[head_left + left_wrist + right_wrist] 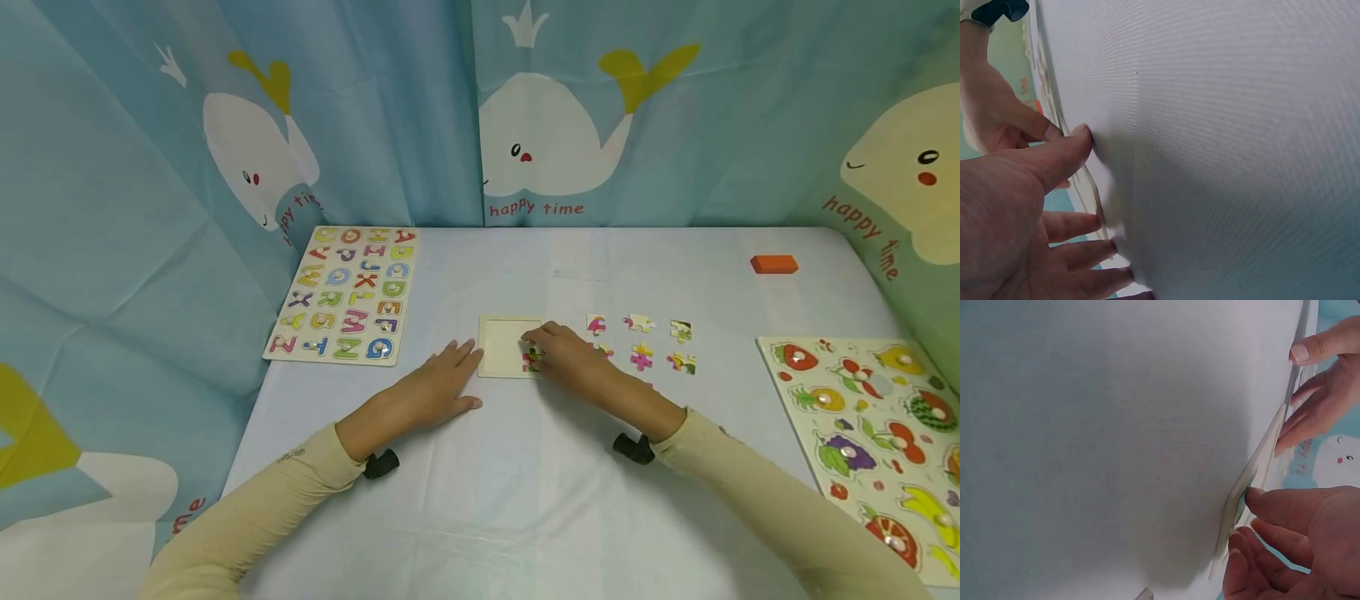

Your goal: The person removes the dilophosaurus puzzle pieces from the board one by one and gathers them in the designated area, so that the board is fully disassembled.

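Observation:
A shallow square puzzle tray (498,348) lies on the table between the hands, a colourful jigsaw piece (531,360) in its lower right corner. My left hand (438,385) rests to the left with fingers spread, fingertips at the tray's left edge. My right hand (570,360) reaches over the tray's right side and covers part of it. In the right wrist view, the thumb (1266,499) touches a dark green piece (1245,499) at the tray, with the other fingers curled by the frame's edge. How its fingertips meet the piece is partly hidden.
Several loose jigsaw pieces (642,357) lie in rows right of the tray, some hidden by the right arm. An alphabet board (341,296) sits at the back left, a fruit board (862,442) at the right. An orange block (774,264) lies at the back right.

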### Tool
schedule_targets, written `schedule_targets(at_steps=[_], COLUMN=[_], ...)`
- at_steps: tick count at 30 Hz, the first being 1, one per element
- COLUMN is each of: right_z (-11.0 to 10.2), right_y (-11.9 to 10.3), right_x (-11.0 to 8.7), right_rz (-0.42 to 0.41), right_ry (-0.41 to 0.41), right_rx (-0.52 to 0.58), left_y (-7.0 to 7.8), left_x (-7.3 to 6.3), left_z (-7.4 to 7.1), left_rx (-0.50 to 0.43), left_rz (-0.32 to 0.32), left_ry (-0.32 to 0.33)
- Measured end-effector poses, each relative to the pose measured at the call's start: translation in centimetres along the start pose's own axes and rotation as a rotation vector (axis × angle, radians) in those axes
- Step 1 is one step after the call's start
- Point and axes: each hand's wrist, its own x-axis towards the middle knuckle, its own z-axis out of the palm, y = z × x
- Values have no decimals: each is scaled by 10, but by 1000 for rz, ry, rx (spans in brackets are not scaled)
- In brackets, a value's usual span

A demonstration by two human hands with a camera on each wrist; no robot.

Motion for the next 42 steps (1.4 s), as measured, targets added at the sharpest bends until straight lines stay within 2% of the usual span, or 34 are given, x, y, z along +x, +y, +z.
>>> schedule_targets(at_steps=[6, 10, 20, 26, 33, 38, 42], right_z=[2, 3, 2, 3, 2, -5, -17], right_y=[0, 0, -2, -2, -2, 1, 7], right_x=[-6, -8, -9, -9, -10, -12, -17], right_rz=[-85, -122, -97, -95, -101, -87, -81], right_ry=[61, 74, 42, 51, 85, 67, 75], right_rx=[-22, -24, -12, 5, -33, 62, 150], left_y=[0, 0, -1, 0, 1, 0, 0], left_x=[-1, -1, 2, 1, 0, 0, 0], left_z=[0, 0, 2, 1, 1, 2, 2], left_rx=[-3, 0, 1, 5, -5, -8, -5], left_rz=[0, -4, -9, -5, -12, -11, -6], left_ry=[2, -2, -8, -6, -7, -8, -7])
